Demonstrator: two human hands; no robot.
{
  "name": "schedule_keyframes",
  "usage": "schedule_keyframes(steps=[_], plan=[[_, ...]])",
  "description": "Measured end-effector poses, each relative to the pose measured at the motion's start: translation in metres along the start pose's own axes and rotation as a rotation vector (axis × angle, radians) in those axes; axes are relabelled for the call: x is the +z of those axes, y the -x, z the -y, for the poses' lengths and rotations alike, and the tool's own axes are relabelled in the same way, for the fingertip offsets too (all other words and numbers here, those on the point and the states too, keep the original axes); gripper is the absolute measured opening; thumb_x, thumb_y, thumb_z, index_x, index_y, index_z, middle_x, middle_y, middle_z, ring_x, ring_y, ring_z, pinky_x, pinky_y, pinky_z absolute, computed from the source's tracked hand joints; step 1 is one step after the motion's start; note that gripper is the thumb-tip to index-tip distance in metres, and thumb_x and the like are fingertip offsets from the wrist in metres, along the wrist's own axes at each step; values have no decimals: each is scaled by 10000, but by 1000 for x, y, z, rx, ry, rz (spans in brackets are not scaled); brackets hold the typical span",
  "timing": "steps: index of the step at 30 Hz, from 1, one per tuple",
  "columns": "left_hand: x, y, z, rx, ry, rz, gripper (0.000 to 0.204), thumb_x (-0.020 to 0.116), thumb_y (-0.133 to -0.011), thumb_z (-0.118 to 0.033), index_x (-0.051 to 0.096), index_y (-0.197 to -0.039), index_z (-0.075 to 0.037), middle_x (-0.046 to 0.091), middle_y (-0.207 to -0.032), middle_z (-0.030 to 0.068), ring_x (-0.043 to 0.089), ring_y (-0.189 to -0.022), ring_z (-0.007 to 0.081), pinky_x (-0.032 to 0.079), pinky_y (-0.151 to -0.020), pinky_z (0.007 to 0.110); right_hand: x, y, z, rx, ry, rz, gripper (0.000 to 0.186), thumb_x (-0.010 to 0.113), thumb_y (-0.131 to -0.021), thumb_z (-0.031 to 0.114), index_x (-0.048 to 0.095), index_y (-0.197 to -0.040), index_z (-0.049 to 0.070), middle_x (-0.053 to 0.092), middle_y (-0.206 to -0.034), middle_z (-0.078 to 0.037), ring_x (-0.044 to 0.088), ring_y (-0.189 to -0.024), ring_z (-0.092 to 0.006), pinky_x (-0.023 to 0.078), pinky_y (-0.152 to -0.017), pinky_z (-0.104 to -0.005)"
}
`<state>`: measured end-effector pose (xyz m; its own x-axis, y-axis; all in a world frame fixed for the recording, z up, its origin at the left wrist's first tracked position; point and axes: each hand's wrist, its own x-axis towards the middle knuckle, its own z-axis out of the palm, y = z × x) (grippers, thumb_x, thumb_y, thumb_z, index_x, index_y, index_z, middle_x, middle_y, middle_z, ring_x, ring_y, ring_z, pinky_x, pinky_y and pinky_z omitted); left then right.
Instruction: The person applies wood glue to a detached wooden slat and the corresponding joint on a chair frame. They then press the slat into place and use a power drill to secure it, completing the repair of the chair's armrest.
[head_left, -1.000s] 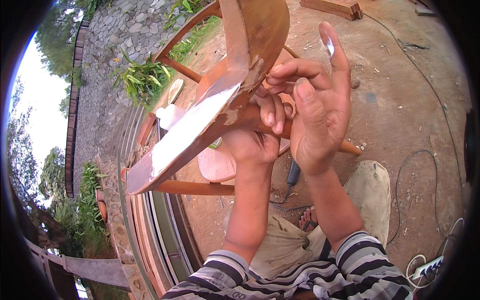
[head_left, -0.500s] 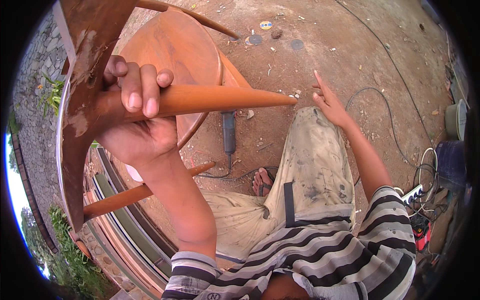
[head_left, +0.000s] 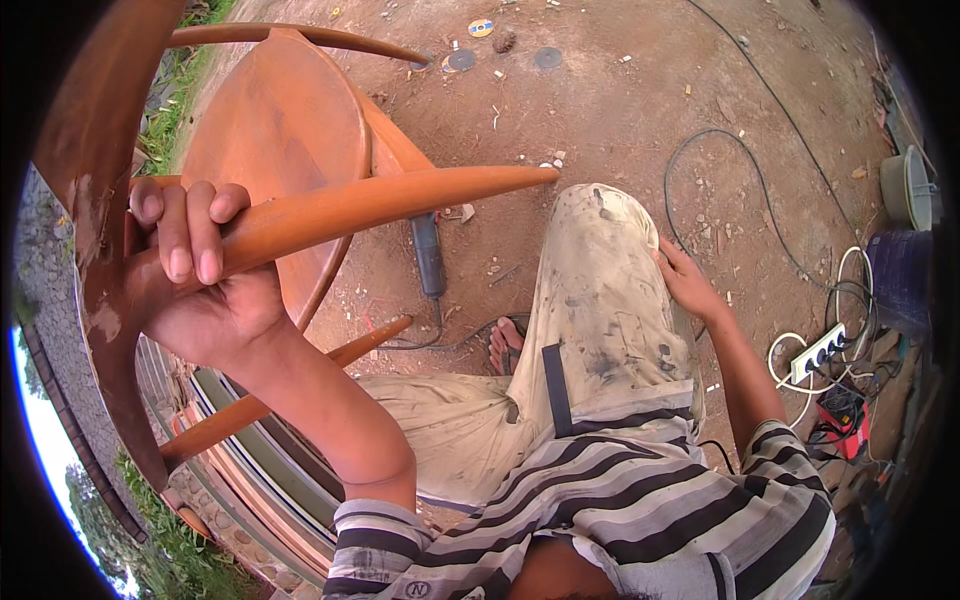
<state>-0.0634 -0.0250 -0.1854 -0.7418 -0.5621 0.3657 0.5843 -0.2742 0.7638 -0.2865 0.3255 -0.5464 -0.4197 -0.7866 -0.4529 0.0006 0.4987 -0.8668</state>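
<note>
My left hand [head_left: 205,270] is closed around the thick end of a tapered orange-brown wooden chair leg [head_left: 400,195], close to where it joins a curved, darker brown frame [head_left: 110,200] with rough patches. The leg's thin tip points right, near my raised knee. Behind it shows a rounded wooden seat panel [head_left: 270,130]; whether it belongs to the same chair I cannot tell. Another wooden leg [head_left: 250,408] passes below my left wrist. Nothing is seen in my right hand [head_left: 688,282], which rests against the outer side of my right knee, fingers stretched along the trousers.
A black-bodied power tool [head_left: 429,258] lies on the dirt beside the seat panel. Sanding discs [head_left: 547,58] are scattered farther off. Cables [head_left: 765,190] loop across the ground on the right, by a white power strip [head_left: 818,352], a red device [head_left: 843,418] and buckets [head_left: 905,190]. Stacked boards [head_left: 240,440] are at left.
My right hand has come down from the air above the knee onto its outer side. The held chair leg has shifted left in view, its tip tilting slightly upward; the left hand keeps its grip.
</note>
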Motion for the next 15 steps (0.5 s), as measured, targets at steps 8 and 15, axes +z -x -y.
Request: schedule_keyframes(steps=[8, 15], plan=[[8, 1, -1, 6, -19, -26, 287, 505, -1067, -298, 511, -1030, -13, 503, -634, 41, 510, -604, 176, 459, -886, 382, -15, 38, 4, -33, 113, 39, 550, 517, -1101, 395, 519, -1506, 22, 546, -1541, -164, 482, -1446, -283, 388, -1168, -405], [8, 3, -5, -21, -6, -18, 263, 463, -1078, -256, 519, -1013, -8, 492, -624, 39, 496, -594, 173, 451, -877, 379, -42, 36, 15, 166, -639, 40, 798, 312, -1065, 696, 518, -1540, 88, 437, -1629, -125, 414, -1484, -344, 297, -1221, -509]])
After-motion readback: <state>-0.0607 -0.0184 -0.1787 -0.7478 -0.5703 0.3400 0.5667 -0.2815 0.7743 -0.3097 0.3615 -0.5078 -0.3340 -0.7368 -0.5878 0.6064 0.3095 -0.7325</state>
